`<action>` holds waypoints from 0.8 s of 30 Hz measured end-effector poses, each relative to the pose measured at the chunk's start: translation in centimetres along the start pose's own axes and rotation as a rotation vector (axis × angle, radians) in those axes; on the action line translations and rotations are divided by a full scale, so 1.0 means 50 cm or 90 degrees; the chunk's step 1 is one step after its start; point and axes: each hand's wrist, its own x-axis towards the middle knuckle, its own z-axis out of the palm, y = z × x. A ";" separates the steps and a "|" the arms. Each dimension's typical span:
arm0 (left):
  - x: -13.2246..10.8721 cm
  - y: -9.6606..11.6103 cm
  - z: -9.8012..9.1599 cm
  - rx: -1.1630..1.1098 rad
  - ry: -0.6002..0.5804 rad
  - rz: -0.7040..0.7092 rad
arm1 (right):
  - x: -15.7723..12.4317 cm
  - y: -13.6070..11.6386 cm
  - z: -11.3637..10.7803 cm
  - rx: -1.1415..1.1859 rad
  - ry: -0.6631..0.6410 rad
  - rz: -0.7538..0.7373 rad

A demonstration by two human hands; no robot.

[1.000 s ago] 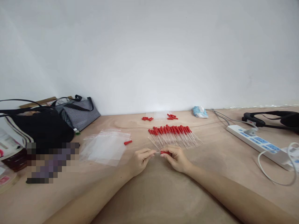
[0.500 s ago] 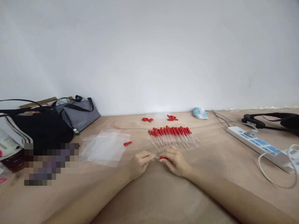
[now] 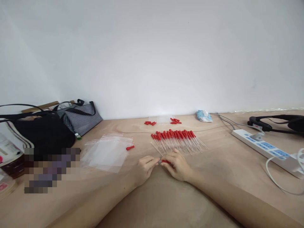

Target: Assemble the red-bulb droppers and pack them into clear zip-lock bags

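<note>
My left hand (image 3: 144,167) and my right hand (image 3: 177,165) meet at the middle of the wooden table (image 3: 213,177), both pinched on one small dropper (image 3: 163,161). The left fingers hold its clear glass tube, the right fingers hold its red rubber cap. Just beyond the hands lies a row of several finished droppers (image 3: 177,139) with red caps. One loose red cap (image 3: 129,147) lies beside a stack of clear zip bags (image 3: 106,152). Further back lie more loose red caps (image 3: 174,120) and clear tubes (image 3: 162,119).
A black bag (image 3: 40,133) and a striped bag (image 3: 79,117) stand at the left. A white power strip (image 3: 266,147) with cables and a black headset (image 3: 277,122) lie at the right. A blue tissue pack (image 3: 203,116) sits by the wall.
Both hands have drawn slightly closer together on the dropper, and the view has tilted a little; the rest lies unchanged.
</note>
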 end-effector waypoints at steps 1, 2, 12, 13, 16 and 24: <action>0.000 0.001 0.001 0.007 -0.001 -0.004 | 0.001 0.001 -0.002 0.004 0.003 0.013; -0.001 0.003 0.000 0.015 -0.005 -0.008 | 0.001 0.002 -0.004 0.011 0.008 0.025; 0.059 -0.068 -0.072 0.127 -0.034 -0.510 | -0.008 0.017 -0.018 -0.036 0.115 0.129; 0.075 -0.087 -0.073 0.122 -0.051 -0.553 | -0.003 0.015 -0.015 -0.060 0.104 0.146; 0.116 -0.135 -0.055 0.116 -0.070 -0.620 | 0.019 -0.001 -0.007 -0.128 0.040 0.206; 0.140 -0.158 0.003 0.099 -0.083 -0.669 | 0.099 -0.033 0.021 -0.235 -0.088 0.356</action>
